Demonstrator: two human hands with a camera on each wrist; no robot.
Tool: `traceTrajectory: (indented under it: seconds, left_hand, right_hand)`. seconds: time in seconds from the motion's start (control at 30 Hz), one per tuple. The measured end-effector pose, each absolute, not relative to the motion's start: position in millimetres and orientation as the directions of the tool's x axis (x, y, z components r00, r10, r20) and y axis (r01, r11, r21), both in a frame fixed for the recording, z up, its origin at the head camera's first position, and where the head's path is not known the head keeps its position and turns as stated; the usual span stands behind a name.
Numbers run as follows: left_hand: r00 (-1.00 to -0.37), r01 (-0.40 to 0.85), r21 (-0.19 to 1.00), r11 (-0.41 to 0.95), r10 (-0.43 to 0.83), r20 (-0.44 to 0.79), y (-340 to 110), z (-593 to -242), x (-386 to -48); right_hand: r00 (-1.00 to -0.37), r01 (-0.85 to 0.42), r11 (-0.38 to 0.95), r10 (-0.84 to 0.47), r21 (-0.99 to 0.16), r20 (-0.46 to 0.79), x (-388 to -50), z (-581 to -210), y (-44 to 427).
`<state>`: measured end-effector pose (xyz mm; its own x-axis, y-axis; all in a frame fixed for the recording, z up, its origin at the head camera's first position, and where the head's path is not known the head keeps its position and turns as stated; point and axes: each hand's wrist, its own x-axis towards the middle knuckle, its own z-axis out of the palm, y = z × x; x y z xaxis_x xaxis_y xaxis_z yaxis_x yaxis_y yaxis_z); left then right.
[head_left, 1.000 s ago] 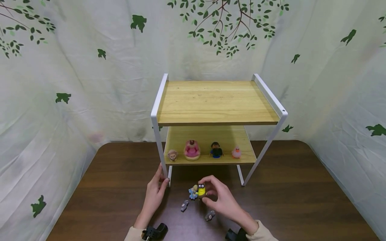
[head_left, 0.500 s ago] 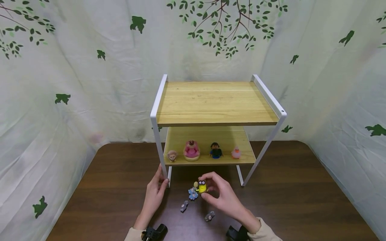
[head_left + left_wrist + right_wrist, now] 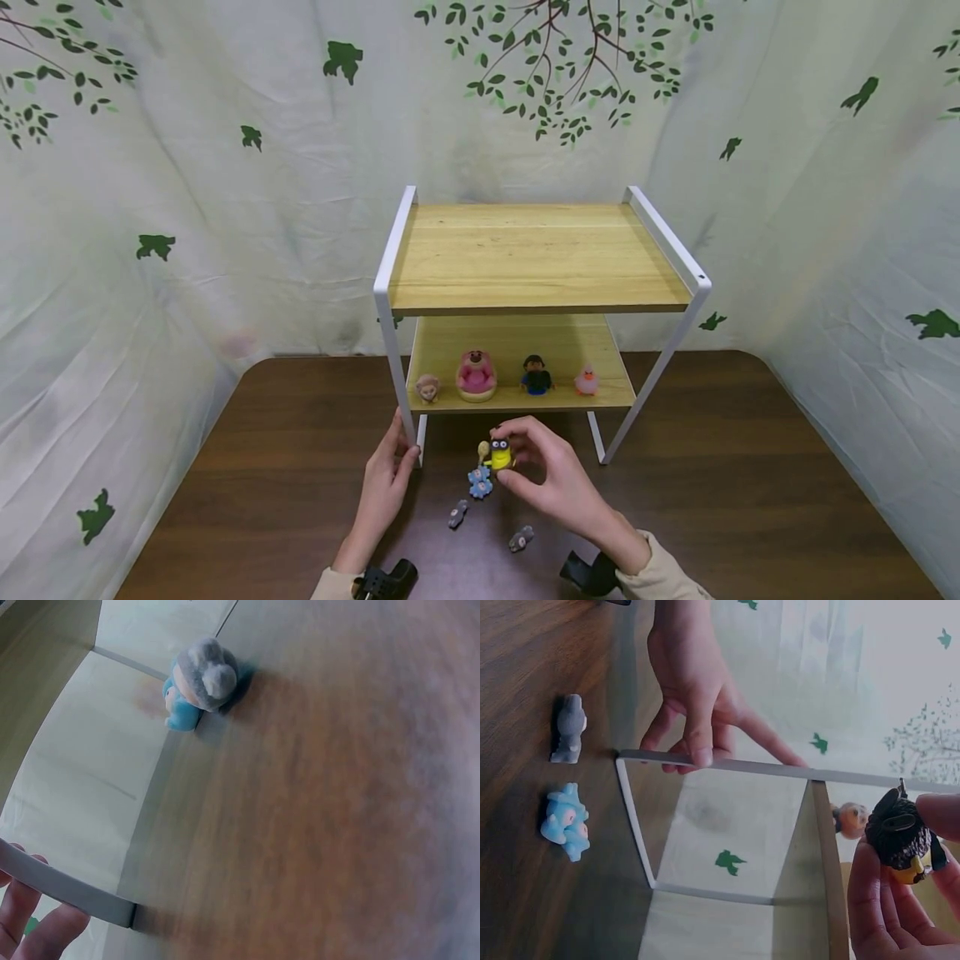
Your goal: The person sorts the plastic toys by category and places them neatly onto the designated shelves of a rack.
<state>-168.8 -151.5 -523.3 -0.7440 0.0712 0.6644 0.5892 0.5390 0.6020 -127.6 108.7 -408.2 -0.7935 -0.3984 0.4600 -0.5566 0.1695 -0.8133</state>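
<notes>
My left hand (image 3: 384, 492) grips the front left leg (image 3: 393, 358) of a two-tier shelf near its foot; the right wrist view shows thumb and fingers on either side of the leg (image 3: 754, 767). My right hand (image 3: 558, 487) pinches a small yellow toy figurine (image 3: 500, 456) with big eyes, raised in front of the lower shelf. Its dark, rough back (image 3: 900, 832) faces the right wrist camera. A round tan piece (image 3: 483, 451) shows at its side. Below it on the table stands a light-blue figurine (image 3: 480, 482). Two grey figurines (image 3: 458, 513) lie nearer me.
On the lower shelf board (image 3: 517, 333) stand a small beige figurine (image 3: 428, 388), a pink bear (image 3: 476, 377), a dark-haired figurine (image 3: 536, 376) and a pink duck-like figurine (image 3: 587, 381). The upper board (image 3: 540, 258) overhangs them. A leaf-printed curtain (image 3: 300, 200) surrounds the brown table (image 3: 285, 467).
My right hand has moved slightly up and away from me, carrying the yellow figurine clear of the light-blue one in the head view. My left hand keeps its place on the leg.
</notes>
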Motion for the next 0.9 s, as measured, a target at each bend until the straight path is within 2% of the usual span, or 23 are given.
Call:
traceTrajectory:
  seconds: [0.3, 0.9]
  left_hand:
    - [-0.747, 0.587, 0.611, 0.531, 0.063, 0.662, -151, -524, -168]
    - [-0.743, 0.597, 0.606, 0.526, 0.079, 0.665, -151, -523, -168]
  right_hand:
    - [-0.785, -0.566, 0.161, -0.404, -0.809, 0.469, -126, -402, 109]
    - [-0.699, -0.677, 0.098, -0.398, -0.73, 0.595, -129, -366, 112]
